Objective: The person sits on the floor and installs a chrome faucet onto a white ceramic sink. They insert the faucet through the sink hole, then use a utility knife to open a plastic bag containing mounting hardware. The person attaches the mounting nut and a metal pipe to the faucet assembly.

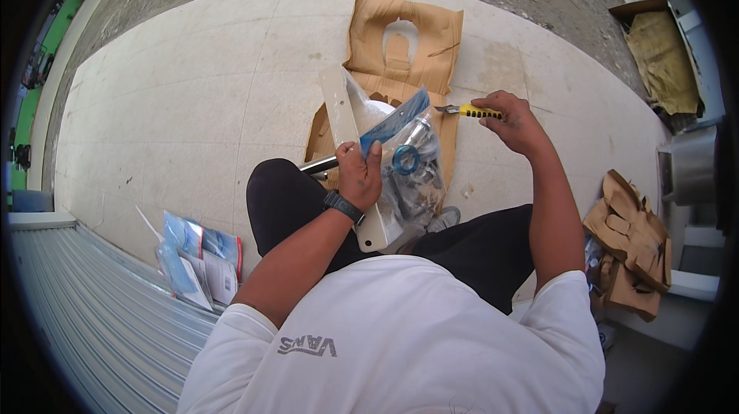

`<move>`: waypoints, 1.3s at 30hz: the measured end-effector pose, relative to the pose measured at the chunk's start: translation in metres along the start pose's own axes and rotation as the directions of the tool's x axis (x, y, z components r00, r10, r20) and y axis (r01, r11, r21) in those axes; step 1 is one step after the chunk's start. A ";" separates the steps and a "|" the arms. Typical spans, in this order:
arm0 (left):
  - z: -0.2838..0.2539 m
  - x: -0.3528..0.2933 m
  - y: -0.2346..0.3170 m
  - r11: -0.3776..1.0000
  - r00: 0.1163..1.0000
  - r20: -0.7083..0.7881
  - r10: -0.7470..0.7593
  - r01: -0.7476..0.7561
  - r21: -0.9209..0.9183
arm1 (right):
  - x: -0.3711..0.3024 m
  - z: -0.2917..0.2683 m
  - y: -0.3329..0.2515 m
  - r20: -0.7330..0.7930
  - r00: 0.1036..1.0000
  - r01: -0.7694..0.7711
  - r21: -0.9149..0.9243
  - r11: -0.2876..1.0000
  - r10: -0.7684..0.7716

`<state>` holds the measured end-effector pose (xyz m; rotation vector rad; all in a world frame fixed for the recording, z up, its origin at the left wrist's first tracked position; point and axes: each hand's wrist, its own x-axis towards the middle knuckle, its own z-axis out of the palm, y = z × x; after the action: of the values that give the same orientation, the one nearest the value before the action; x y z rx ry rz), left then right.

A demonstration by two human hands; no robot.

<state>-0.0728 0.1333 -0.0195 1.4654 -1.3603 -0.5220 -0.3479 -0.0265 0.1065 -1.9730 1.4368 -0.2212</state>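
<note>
My left hand (360, 177) is closed on a clear plastic bag (428, 192) with a blue printed strip along its top. Shiny metal fittings and a blue ring show through the plastic. In my right hand (514, 121) is a yellow and black utility knife (481, 112), its blade out and pointing left at the bag's upper edge. A long white plate (336, 102) with holes lies under the left hand and bag, which hide its middle. Beside my left knee a shiny metal tube (319, 165) sticks out from beneath that hand.
Beyond the bag, opened moulded cardboard (369, 48) lies on the pale tiled floor (177, 106). Blue-and-white packets (202, 254) rest at left beside corrugated metal (108, 298). More torn cardboard (627, 233) is piled at right, below a metal cylinder (693, 166) and an open carton (660, 56).
</note>
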 end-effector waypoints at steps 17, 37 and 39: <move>-0.001 -0.001 -0.003 0.999 0.997 0.071 -0.036 0.035 0.006 | -0.014 0.049 -0.056 0.244 0.860 0.496 -0.198 0.845 -0.448; 0.003 -0.001 -0.005 1.000 1.000 0.007 -0.006 0.006 0.023 | -0.003 0.014 -0.023 0.130 0.946 0.316 -0.172 0.933 -0.297; 0.004 -0.001 -0.004 1.000 1.000 0.005 -0.007 0.007 0.022 | -0.010 0.024 -0.036 0.219 0.902 0.403 -0.121 0.907 -0.371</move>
<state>-0.0744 0.1321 -0.0242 1.4875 -1.3690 -0.5167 -0.3116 -0.0018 0.1121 -2.3372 0.9530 -0.0849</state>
